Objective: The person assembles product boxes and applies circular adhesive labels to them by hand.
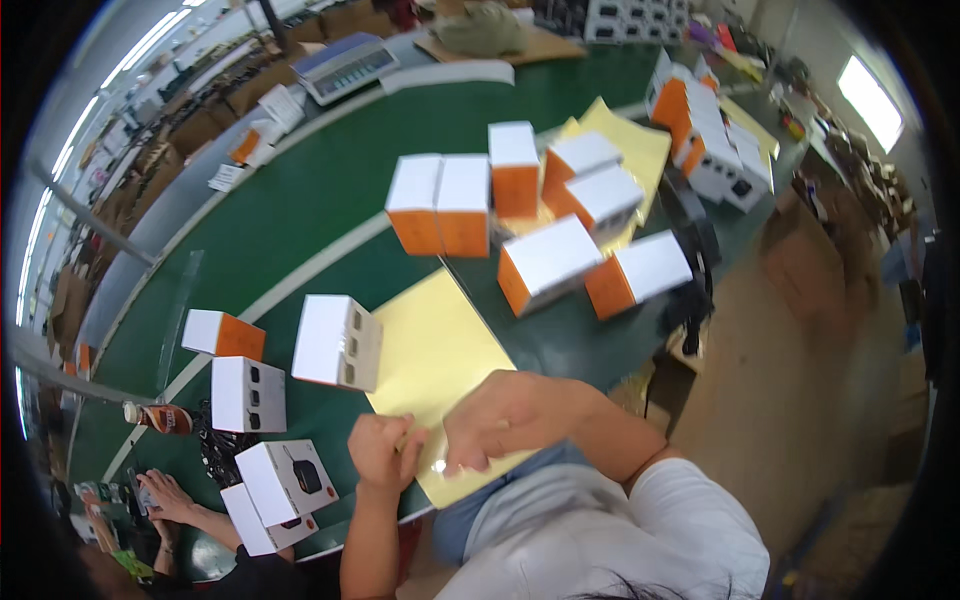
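A glossy yellow sheet [430, 320] lies on the green table in front of me, reaching its near edge. Over its near left edge is my left hand [380, 450], fingers curled in and thumb close to them. My right hand [510, 418] is bent over the sheet's near part, its fingers drawn together and pointing down and left. Anything small in either hand's fingers is hidden or too small to name. Touching the sheet's left edge, a white box [325, 340] with dark pictures on its side stands near my left hand.
White-and-orange boxes [440, 205] stand in a group ahead, some on another yellow sheet [640, 140]. More white boxes [285, 480], a bottle [165, 418] and black plastic [225, 450] are at left. Another person's hands [170, 497] work at lower left. A scale [345, 68] stands far back.
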A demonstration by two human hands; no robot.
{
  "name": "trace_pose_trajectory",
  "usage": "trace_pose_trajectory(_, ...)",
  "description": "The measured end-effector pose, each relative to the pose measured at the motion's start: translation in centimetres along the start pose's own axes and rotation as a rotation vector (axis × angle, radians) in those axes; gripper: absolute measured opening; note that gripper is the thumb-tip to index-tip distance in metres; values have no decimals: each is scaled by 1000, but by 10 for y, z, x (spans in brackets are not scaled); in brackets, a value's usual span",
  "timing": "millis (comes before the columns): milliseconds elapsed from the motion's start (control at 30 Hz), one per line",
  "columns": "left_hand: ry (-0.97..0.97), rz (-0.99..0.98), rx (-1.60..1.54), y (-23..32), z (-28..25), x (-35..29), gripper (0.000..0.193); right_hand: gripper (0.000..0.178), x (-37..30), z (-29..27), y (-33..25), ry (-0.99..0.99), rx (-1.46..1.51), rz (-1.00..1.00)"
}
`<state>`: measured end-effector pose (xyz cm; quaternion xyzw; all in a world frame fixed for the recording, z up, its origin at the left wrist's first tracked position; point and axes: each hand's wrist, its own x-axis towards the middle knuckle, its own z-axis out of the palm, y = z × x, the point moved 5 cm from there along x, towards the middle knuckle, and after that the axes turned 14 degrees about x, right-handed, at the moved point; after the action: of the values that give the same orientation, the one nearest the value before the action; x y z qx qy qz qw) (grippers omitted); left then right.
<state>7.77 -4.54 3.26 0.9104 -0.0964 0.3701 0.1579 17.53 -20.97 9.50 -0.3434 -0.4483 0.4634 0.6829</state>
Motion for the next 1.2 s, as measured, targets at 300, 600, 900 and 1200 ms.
trace_pose_trajectory(300,30,-45,-90,-5,-3,3,10,19,-58,85,93,-288,442,148)
trace_pose_trajectory(600,10,-118,-58,-6,1,-3,12,26,-197,-9,140,137,325,514)
trace_pose_trajectory(900,-26,-116,-63,-7,10,2,15,29,-474,-149,243,2028,-90,841)
trace_pose_trajectory(1200,-29,-122,-70,-7,11,7,19,24,-406,-126,237,1985,13,796)
